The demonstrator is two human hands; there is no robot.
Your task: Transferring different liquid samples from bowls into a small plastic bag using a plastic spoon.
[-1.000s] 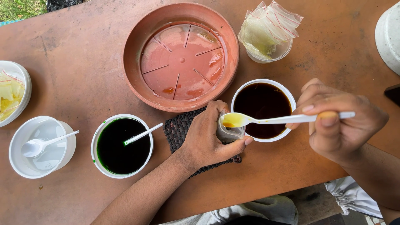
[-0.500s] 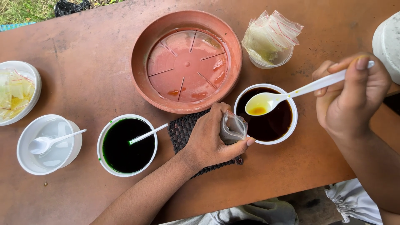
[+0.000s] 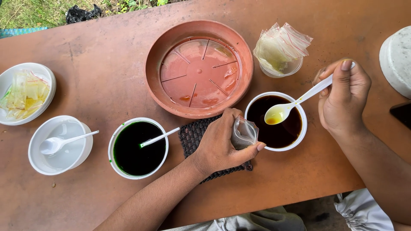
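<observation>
Where the right hand (image 3: 342, 100) is closed in a pinch on the handle of a white plastic spoon (image 3: 295, 104), the spoon's bowl is kept level above the white bowl of dark brown liquid (image 3: 277, 122), so that its yellowish spoonful is carried without spilling. Just to the left, the left hand (image 3: 220, 145) is curled around a small clear pouch (image 3: 244, 133) — held mouth-up at the bowl's near-left rim, touching or almost touching it, where any drip would fall back into the bowl. A dark woven mat (image 3: 192, 134) is partly covered by this hand. Farther left are set a bowl of dark green liquid (image 3: 138, 148) with its own spoon and an empty white bowl (image 3: 60, 144) with another — one spoon per bowl. At the far side lie a terracotta saucer (image 3: 199, 68) and a cup of unused pouches (image 3: 280, 49); a dish of filled pouches (image 3: 25, 92) lies far left.
</observation>
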